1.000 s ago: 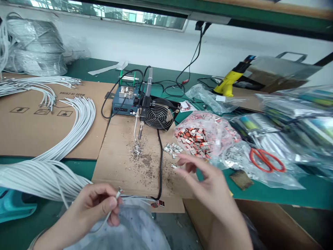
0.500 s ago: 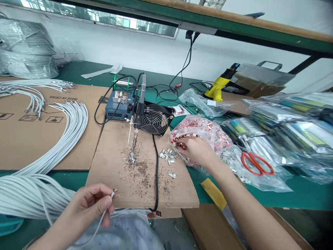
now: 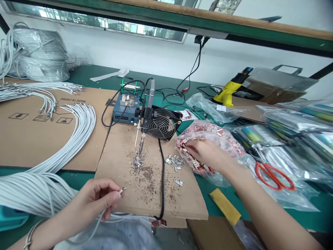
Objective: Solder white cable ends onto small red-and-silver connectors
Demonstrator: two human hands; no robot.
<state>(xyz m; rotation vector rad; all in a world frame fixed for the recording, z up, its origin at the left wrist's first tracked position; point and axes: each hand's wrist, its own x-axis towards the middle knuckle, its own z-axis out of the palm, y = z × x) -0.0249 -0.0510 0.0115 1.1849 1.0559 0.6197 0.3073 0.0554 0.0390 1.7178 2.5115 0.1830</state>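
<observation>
My left hand (image 3: 105, 199) pinches a white cable (image 3: 98, 227) near its stripped end, where small coloured wires stick out. My right hand (image 3: 201, 151) reaches into a clear plastic bag (image 3: 221, 135) full of small red and white parts; its fingertips are bent down among them, and whatever they grip is too small to name. Loose metal connectors (image 3: 175, 162) lie on the cardboard beside the bag. Left of them, a soldering iron (image 3: 149, 104) is held in a stand, tip down over a pile of solder bits (image 3: 137, 162).
A blue soldering station (image 3: 126, 109) and a round fan (image 3: 161, 126) stand behind the cardboard. White cable bundles (image 3: 78, 139) cover the left. At right are red-handled scissors (image 3: 274, 175), a yellow heat gun (image 3: 229, 92) and silver packets (image 3: 286, 139). A shelf (image 3: 234, 26) crosses above.
The whole view has shifted, with things now further right and slightly lower. My right hand's fingers have moved within the bag's opening. My left hand still pinches the cable.
</observation>
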